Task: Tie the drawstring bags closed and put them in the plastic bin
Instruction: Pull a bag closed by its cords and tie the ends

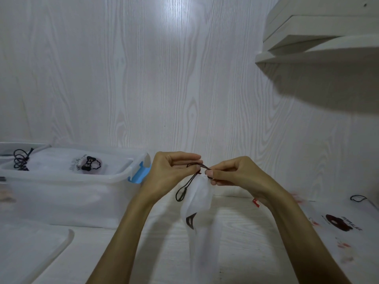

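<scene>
A white drawstring bag (200,203) hangs in mid-air above the table, its neck gathered. Its dark drawstring (184,188) loops down on the left side of the bag. My left hand (172,173) pinches the string just above the neck. My right hand (231,173) pinches the string's other side right at the gathered neck. The clear plastic bin (67,193) with a blue latch (139,173) stands to the left on the table. Inside it lies a tied white bag (61,162) with a bow print and a coiled dark cord.
The bin's clear lid (30,249) lies at the front left. More flat printed bags (340,226) lie on the table at the right. A white shelf (320,44) juts out of the wall at the upper right. The wood-grain wall stands close behind.
</scene>
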A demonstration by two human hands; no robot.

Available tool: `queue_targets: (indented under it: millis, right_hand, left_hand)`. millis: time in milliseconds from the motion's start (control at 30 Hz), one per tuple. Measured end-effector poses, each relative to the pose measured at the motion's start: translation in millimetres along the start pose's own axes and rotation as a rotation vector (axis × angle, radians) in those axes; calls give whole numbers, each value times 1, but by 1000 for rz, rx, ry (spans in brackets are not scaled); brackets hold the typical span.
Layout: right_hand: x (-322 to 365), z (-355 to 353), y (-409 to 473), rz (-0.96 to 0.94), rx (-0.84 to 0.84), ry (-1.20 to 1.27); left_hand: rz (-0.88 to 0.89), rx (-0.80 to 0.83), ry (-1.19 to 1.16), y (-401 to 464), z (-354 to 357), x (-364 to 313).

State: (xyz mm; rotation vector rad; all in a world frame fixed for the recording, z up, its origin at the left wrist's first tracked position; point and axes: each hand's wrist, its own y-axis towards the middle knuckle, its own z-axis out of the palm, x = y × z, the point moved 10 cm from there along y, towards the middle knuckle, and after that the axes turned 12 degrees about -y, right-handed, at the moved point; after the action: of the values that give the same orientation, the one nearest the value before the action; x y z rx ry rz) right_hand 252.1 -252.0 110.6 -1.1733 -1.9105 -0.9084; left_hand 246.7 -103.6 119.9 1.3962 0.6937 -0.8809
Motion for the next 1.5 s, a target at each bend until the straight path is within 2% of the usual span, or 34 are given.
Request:
queue_targets:
  millis: [167,300,433,767,933,1100,1267,1500]
  right_hand:
    - [-8,5,4,36,10,77]
    - [-18,14,5,154,70,245]
    - [-21,22,5,188,104,269]
    - [-29,21,9,188,37,329]
    - [-31,22,12,161,3,261]
    - [-38,18,15,166,-118,149]
    - [-47,29,11,192,-135,180]
    - [-45,38,-11,231,-94,210]
  left_hand:
    - [60,7,52,0,1,-2]
    - [80,33,20,1,4,-3]
    - [93,72,22,0,10,-2]
    - [146,87,68,-1,12,-4]
    - [137,76,92,1,9,0]
    - [46,-48,-46,-7,-1,23]
    - [-22,-187,-127,-20,-11,38]
    - [-41,-152,-83,-40,-5,29]
